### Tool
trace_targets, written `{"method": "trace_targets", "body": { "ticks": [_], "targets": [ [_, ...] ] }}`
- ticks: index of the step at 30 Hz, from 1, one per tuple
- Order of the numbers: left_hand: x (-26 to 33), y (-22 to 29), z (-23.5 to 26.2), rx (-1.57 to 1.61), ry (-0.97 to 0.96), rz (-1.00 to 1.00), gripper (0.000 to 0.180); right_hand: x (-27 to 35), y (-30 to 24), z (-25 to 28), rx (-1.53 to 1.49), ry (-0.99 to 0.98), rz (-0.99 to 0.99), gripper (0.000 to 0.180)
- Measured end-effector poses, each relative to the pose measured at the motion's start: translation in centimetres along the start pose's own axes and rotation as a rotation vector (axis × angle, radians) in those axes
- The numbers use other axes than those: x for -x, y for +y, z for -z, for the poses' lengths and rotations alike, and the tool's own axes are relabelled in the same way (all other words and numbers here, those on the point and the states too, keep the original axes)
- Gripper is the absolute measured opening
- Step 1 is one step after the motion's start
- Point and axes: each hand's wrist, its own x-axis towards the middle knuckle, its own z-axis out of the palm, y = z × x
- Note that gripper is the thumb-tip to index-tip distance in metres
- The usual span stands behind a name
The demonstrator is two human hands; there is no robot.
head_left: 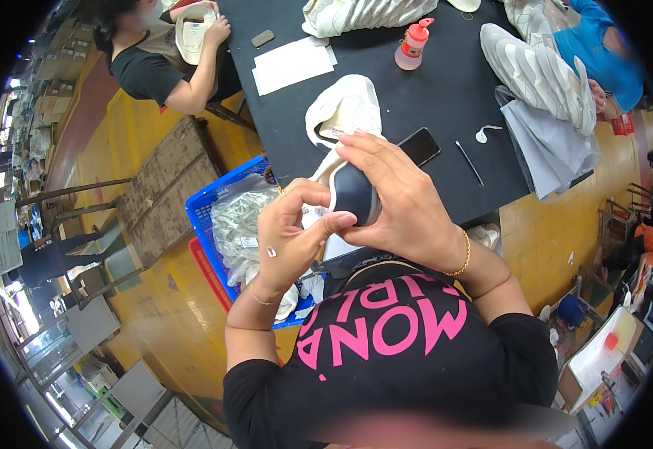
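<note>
Navy-and-white shoe piece [355, 197] is up in front of the black shirt [446, 288]; left hand [289, 233] has its edge pinched, thumb on the navy bit; right hand [409, 198] cupped round the other side; white shoe [365, 105] just beyond, on the table [446, 97].

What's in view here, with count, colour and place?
Table: one, black, ahead
Held shoe piece: one, navy and white, centre
Loose shoe upper: one, white, beyond held shoe piece
Stacked uppers: many, whitish, far and right
Bottle: one, pinkish, red-topped, far side
Phone: one, dark, right of centre
Pen: one, dark, right
Paper sheets: several, white, far left
Near baskets: two, blue and red, left
Wooden bench: one, brown, left
Nearest co-workers: two, black and blue tops, tableside
Left hand: one, bare, on held shoe piece
Right hand: one, gold-braceleted, likewise
</note>
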Motion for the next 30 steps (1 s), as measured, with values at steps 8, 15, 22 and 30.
{"method": "trace_targets", "body": {
  "ticks": [8, 15, 22, 30],
  "targets": [
    [-0.7, -0.9, -1.4, -0.184, 0.108, -0.267, 0.022, 0.3, 1.0, -0.4, -0.173, 0.029, -0.106, 0.065],
    [0.1, 0.4, -0.5, -0.003, -0.055, 0.235, 0.028, -0.1, 0.6, 0.7, -0.015, -0.114, -0.061, 0.07],
    [-0.1, 1.6, 1.1, -0.157, -0.323, 0.325, 0.033, 0.8, 2.7, 2.1, -0.537, -0.414, -0.381, 0.047],
    [3.6, 0.5, -0.6, -0.398, -0.342, 0.234, 0.025, 3.4, 2.2, 1.4, -0.439, -0.68, -0.223, 0.042]
  ]
}}
